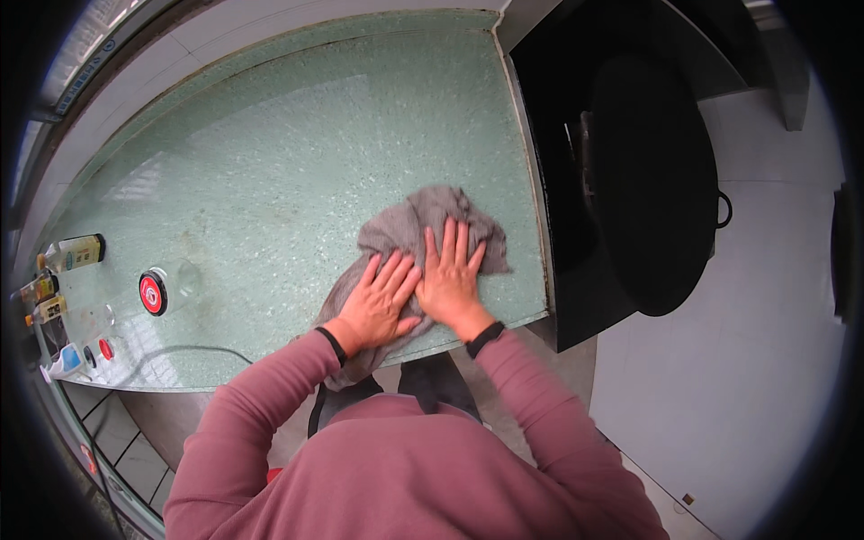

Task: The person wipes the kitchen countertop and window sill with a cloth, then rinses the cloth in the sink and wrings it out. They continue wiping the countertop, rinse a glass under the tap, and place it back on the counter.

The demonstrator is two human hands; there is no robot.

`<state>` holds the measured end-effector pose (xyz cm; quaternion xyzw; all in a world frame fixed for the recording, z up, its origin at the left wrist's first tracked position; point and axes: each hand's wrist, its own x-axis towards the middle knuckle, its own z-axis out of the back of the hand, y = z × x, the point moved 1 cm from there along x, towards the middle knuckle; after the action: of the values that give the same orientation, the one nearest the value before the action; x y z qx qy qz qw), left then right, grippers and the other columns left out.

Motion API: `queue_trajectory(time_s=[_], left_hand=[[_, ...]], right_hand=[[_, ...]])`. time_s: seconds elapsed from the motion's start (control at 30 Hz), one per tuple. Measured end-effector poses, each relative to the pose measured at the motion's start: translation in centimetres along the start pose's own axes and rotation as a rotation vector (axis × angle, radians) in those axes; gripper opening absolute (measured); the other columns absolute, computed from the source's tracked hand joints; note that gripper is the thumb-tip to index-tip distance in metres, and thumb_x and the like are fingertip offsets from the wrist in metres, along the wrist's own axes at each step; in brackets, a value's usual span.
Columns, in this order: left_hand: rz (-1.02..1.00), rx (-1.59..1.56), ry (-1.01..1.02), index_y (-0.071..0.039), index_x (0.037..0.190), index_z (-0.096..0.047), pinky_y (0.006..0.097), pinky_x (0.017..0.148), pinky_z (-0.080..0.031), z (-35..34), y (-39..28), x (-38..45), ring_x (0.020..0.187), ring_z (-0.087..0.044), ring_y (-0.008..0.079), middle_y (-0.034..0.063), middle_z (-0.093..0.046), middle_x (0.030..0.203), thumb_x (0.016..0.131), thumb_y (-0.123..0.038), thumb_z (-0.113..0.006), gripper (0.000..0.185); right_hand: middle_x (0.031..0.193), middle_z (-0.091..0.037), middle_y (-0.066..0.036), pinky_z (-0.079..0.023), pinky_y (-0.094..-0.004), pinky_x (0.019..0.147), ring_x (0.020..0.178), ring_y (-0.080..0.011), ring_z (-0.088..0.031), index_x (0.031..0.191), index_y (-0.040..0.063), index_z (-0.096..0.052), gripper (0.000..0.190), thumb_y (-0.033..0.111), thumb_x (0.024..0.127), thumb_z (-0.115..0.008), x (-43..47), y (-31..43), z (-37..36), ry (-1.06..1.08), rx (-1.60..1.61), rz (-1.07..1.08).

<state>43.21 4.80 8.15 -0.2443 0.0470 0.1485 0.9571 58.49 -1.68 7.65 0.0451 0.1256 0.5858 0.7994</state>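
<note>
A crumpled grey-brown cloth (422,209) lies on a speckled green countertop (290,155), near its front right corner. My left hand (378,304) rests flat on the cloth's left part, fingers slightly apart. Beside it, my right hand (451,280) is laid palm down on the right part, its fingers spread. The fingers of both hands point away from me, and neither hand is closed around the fabric. One end of the cloth hangs over the front edge of the counter, below my left wrist. My palms hide the middle of the cloth.
Left on the counter stands a glass jar (181,278) with a red-and-black lid (152,293). Several bottles (77,253), a red cap (106,349) and a white-and-blue bottle (66,361) are farther left. Beyond the right edge is large, round black cookware (655,189) with a loop handle.
</note>
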Motion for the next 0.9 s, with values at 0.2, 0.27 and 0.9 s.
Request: queue_trajectory(time_s=[0.2,0.27,0.9], left_hand=[[0.155,0.087,-0.464,0.002,0.138,-0.035,0.0505,0.114,-0.013,3.7,7.6,9.2,0.138,-0.025,0.0348,0.0206,-0.034,0.145,0.082,-0.049,-0.054,0.078],[0.176,0.132,-0.409,0.000,0.139,-0.036,0.0508,0.113,-0.014,4.2,8.2,8.6,0.138,-0.026,0.0360,0.0200,-0.033,0.146,0.082,-0.049,-0.056,0.078],[-0.075,0.125,-0.346,0.002,0.141,-0.031,0.0497,0.115,-0.012,6.4,11.4,20.7,0.140,-0.023,0.0324,0.0172,-0.032,0.148,0.078,-0.061,-0.050,0.091]], right_hand=[[0.152,-0.017,-0.024,-0.010,-0.0686,0.105,0.142,-0.0416,-0.009,0.144,0.006,-0.031,0.067,0.038,0.087,-0.048,15.1,-0.8,1.1,-0.090,-0.110,-0.024],[0.153,-0.015,-0.024,-0.009,-0.0670,0.107,0.142,-0.0413,-0.009,0.143,0.005,-0.031,0.067,0.040,0.088,-0.047,15.5,-0.3,2.0,-0.102,0.023,-0.038],[0.151,-0.011,-0.029,-0.012,-0.0669,0.105,0.140,-0.0460,-0.006,0.145,0.008,-0.027,0.067,0.046,0.091,-0.043,21.3,-7.1,3.3,-0.112,-0.004,-0.519]])
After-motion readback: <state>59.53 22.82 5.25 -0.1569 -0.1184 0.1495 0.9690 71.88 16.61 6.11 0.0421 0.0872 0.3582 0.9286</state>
